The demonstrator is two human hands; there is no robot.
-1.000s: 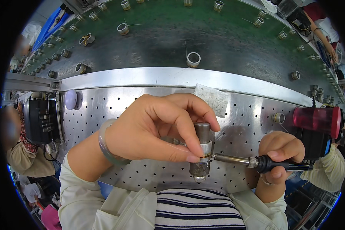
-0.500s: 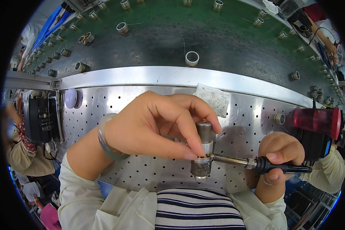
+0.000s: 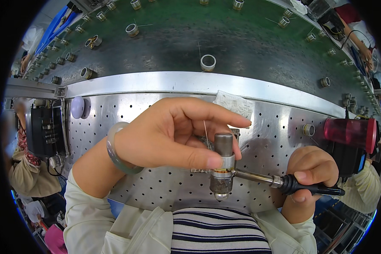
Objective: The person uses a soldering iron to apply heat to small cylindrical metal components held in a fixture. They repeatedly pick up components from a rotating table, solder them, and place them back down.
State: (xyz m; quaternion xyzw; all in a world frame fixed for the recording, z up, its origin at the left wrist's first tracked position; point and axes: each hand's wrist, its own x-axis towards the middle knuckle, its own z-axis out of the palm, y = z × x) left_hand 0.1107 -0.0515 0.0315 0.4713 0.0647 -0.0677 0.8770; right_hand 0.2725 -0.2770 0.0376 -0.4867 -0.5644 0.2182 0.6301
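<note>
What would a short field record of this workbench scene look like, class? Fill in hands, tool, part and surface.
left hand: pinches a small metal cylinder and a thin wire
right hand: grips a soldering iron
iron tip: at the cylinder's coil band
surface: perforated steel table
beyond: green belt with metal rings

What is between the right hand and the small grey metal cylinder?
In the head view, the soldering iron's metal shaft spans from the right hand to the cylinder.

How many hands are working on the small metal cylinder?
2. The left hand pinches the cylinder from above; the right hand holds a soldering iron against its side.
</note>
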